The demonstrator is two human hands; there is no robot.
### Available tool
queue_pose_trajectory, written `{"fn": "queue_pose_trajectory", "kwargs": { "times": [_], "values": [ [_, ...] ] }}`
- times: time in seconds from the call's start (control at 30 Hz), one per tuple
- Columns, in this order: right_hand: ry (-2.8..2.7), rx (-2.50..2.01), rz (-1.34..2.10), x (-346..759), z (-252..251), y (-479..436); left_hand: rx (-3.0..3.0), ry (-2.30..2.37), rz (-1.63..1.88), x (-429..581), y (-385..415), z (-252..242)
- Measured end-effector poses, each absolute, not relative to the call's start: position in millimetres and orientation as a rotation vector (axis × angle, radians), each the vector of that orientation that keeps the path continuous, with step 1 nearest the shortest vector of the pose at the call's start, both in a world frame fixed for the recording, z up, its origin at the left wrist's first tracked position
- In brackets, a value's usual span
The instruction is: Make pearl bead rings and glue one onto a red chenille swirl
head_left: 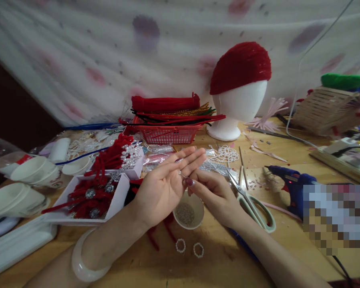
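Observation:
My left hand (164, 184) is held palm up above the wooden table (222, 256), fingers stretched out flat. One or two tiny pearl beads (180, 173) rest on its palm. My right hand (211, 192) pinches its thumb and fingers together at the edge of that palm, holding something very thin that I cannot make out. Just below both hands stands a small paper cup of beads (188, 211). Two small bead rings (190, 247) lie on the table in front of the cup.
Scissors (252, 202) lie right of my hand, a blue glue gun (288, 182) beyond. White trays of red pipe-cleaner pieces (89, 198) and paper cups (32, 170) sit left. Behind are a red basket (169, 134) and a foam head with a red cap (238, 86).

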State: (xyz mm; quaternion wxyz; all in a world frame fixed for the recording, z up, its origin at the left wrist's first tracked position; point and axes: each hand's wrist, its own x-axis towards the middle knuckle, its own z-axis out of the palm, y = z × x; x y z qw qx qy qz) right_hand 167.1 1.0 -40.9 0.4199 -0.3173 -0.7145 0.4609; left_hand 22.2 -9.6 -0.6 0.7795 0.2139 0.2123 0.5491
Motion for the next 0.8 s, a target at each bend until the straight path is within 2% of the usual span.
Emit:
{"fn": "queue_pose_trajectory", "kwargs": {
  "times": [0.8],
  "values": [
    [-1.831, -0.784, 1.137, 167.9, -37.6, 2.8, 0.498, 0.493, 1.178, 23.7, -10.8, -3.3]
  ]
}}
